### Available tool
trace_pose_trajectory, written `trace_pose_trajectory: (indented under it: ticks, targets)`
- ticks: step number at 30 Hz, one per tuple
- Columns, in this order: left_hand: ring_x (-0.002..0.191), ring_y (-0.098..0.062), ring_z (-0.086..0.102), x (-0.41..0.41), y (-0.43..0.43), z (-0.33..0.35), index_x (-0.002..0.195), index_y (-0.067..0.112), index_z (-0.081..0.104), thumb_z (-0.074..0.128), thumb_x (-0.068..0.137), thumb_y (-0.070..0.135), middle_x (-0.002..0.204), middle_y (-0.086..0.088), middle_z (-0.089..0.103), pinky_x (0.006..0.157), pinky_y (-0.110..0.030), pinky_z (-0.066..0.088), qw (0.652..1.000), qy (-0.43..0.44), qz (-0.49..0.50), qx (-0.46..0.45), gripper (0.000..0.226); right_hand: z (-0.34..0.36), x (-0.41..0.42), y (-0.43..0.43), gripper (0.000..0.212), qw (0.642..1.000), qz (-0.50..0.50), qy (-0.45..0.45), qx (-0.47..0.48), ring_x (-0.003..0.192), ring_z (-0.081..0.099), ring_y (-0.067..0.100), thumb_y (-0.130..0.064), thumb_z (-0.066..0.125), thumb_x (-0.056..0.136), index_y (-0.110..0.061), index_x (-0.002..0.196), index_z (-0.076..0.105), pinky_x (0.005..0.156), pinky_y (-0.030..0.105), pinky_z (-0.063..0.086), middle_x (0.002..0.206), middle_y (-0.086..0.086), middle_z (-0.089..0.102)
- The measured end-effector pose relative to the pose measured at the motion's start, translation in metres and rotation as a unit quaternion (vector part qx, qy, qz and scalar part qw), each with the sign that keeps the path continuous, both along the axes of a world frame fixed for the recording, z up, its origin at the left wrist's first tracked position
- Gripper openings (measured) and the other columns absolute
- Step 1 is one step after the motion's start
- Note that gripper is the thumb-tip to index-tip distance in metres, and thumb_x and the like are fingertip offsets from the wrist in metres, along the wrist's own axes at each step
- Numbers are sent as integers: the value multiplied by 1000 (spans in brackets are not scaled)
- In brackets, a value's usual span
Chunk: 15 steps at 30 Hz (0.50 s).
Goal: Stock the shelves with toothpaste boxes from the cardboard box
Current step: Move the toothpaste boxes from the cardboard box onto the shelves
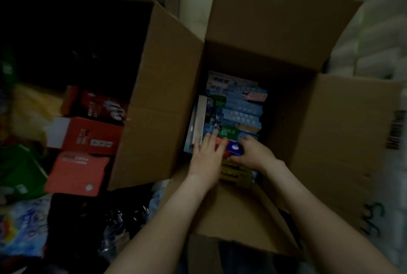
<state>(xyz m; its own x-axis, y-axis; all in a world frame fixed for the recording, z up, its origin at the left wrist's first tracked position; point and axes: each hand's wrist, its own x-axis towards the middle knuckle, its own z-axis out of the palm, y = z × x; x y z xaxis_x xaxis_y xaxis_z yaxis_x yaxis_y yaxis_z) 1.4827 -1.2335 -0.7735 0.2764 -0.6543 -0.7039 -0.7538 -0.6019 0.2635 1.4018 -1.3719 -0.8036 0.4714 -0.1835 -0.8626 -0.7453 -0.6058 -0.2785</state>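
Note:
A large open cardboard box fills the middle of the view, flaps spread outward. Inside lie several toothpaste boxes stacked flat, blue, green and white. Both my hands reach down into it. My left hand lies with straight fingers on top of the near boxes, fingertips on a red and blue toothpaste box. My right hand curls its fingers round the right end of that same box. Yellow boxes lie partly hidden under my wrists.
Red cartons are stacked left of the big box, with a green crate and colourful packs further left. Dark plastic wrap lies near my left arm. White wrapped goods stand at the right. The scene is dim.

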Motion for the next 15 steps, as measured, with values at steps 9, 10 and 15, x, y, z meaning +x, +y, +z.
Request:
trace_pose_trajectory:
  ticks: [9,10,15]
  targets:
    - [102,-28,58,90,52,209,114,10,58,72,75,25,111,-10,62,85,-38,47,973,-44,-19,-228,45,265,61,-2,70,996,9,-52,73,102,54,11,-58,70,75,-25,133,48,91,32,49,117,-6,52]
    - [102,-25,56,99,62,234,112,11,57,70,78,26,109,-7,61,84,-35,45,972,-36,7,-233,40,289,71,0,68,996,13,-51,75,101,54,10,-58,70,75,-28,132,49,92,31,49,118,-6,53]
    - [94,-13,56,139,141,340,102,23,54,70,82,36,101,4,60,74,-23,40,949,13,219,-227,29,389,123,23,69,995,37,-89,36,102,53,12,-50,75,73,-24,131,49,89,28,44,117,-4,55]
